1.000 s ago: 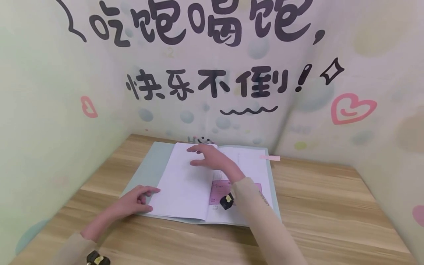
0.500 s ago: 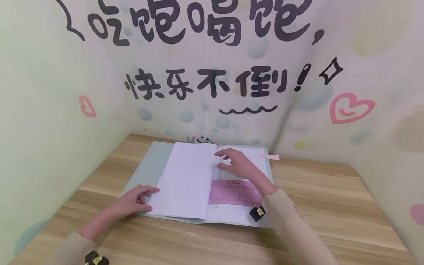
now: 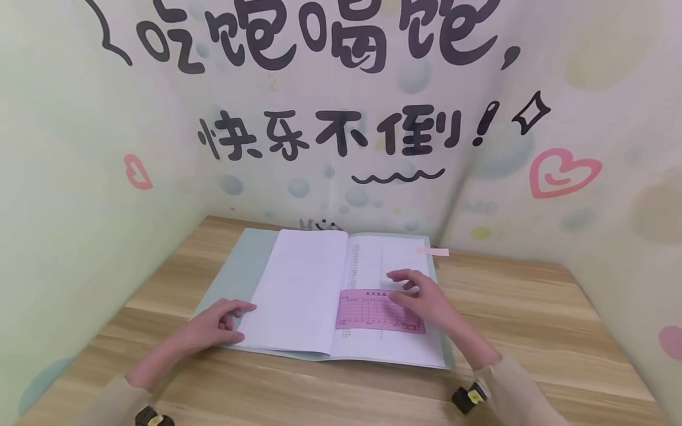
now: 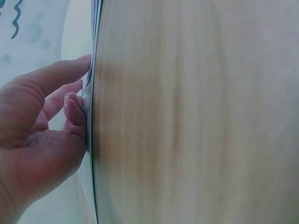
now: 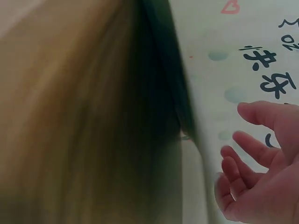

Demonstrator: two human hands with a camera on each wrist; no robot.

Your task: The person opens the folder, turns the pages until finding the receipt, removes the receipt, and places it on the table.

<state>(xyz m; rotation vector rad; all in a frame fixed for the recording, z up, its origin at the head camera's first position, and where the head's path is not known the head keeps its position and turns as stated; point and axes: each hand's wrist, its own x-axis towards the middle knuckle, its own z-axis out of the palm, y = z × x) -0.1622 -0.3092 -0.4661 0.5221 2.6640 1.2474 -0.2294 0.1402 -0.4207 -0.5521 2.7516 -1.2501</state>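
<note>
A folder with a light blue cover (image 3: 234, 266) lies open on the table. A blank white page (image 3: 301, 284) is turned to its left side. On the right side, a pink printed form (image 3: 362, 310) lies over a printed white page (image 3: 394, 349). My left hand (image 3: 215, 322) rests on the folder's lower left edge, its index fingertip at the white page. In the left wrist view, that hand's fingers (image 4: 70, 70) touch the folder. My right hand (image 3: 426, 299) hovers around the pink form's upper right with loosely bent fingers; the right wrist view shows nothing in its grasp.
The wooden table (image 3: 533, 319) extends on both sides of the folder. A pink tab (image 3: 439, 252) sticks out from the folder's upper right edge. Behind stands a wall (image 3: 330, 201) with black lettering, and side walls flank the table.
My right hand has moved from above the white left page, right and towards me, to the pink form, uncovering the printed page. The left hand has stayed in place.
</note>
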